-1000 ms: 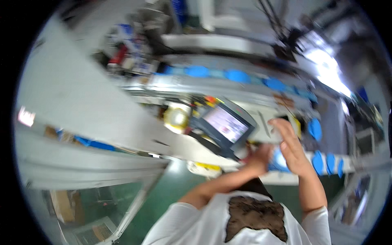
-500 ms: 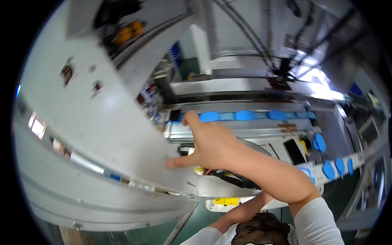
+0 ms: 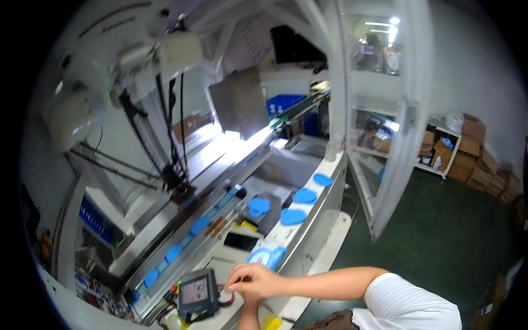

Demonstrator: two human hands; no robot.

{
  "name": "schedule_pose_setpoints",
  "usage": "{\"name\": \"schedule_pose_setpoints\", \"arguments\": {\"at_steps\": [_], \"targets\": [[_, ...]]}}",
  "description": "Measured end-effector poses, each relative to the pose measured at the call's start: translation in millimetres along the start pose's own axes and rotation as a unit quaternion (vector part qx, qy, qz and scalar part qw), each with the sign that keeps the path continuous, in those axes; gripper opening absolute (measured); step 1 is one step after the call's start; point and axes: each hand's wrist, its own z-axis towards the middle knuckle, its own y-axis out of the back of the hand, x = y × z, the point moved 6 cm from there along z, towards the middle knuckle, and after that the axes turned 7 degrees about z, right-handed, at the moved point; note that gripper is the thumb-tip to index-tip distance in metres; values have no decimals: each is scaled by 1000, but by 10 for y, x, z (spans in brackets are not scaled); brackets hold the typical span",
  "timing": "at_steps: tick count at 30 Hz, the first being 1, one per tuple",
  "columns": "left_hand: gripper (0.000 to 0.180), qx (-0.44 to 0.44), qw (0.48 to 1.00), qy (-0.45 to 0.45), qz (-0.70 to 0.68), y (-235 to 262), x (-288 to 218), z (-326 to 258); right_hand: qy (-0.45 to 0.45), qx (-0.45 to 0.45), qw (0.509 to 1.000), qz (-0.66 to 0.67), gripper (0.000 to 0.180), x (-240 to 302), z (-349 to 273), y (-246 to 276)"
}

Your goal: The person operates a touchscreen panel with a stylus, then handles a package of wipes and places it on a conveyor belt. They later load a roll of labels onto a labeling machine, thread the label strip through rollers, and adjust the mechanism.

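My right hand reaches in from the right on a bare forearm with a white sleeve. Its fingers are curled and thumb and forefinger are pinched together just right of a small dark handheld control unit with a screen. Nothing shows clearly between the fingertips. My left forearm rises from the bottom edge straight under that hand, and the left hand itself is hidden behind it. A blue round holder lies just above my right hand on the machine's white ledge.
Several blue discs sit along the ledge and on the long conveyor. A dark phone lies nearby. A robot's thin black arms hang over the belt. A clear door panel stands open on the right, with stacked cardboard boxes beyond over green floor.
The view has swung sharply up and right along the machine. My right hand, raised and spread against the white housing half a second ago, is down now, pinched beside the control unit.
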Motion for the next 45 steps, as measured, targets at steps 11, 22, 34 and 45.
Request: {"name": "schedule_pose_setpoints", "arguments": {"at_steps": [11,22,34,45], "targets": [[76,-1,999,39,-18,178,-437,-707,230,30,971,50,12,10,1210,-2208],[82,-9,994,78,-71,922,-319,-1474,-50,199,976,-73,42,-289,1111,-3192],[88,10,985,68,-156,873,-618,-1621,-110,10,989,-97,35,-552,761,-1028],[96,340,911,-156,-176,-1212,-2155,-1386,-214,-552,711,-380,36,66,-4550,2009]]}}
